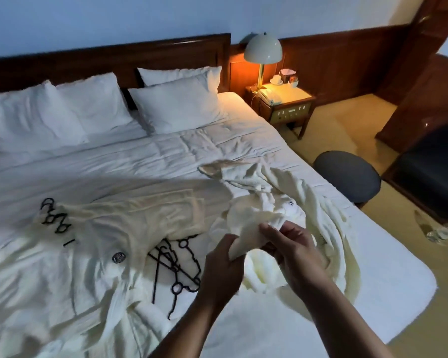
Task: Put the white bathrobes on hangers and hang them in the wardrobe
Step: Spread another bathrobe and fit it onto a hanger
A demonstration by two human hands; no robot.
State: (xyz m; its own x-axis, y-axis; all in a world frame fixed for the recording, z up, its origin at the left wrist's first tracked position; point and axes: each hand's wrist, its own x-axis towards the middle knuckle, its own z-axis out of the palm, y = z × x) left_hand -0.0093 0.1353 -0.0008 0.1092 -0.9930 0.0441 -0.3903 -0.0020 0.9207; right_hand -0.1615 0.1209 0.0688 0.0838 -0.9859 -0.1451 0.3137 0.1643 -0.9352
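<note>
My left hand (223,264) and right hand (292,246) each pinched a fold of the bathrobe (248,218), which was bunched on the right side of the bed (166,156). I judged this the untangling step. Next I'd need the collar and a hanger (179,264). The robe's crumpled length ran away from me, toward the pillows.

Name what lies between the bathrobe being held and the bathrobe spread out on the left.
Tangled black hangers lie on the bed between the held bathrobe and the spread bathrobe; head view.

Two bathrobes (282,202), four pillows (176,104), one lamp (263,49), seemingly several hangers (177,267).
</note>
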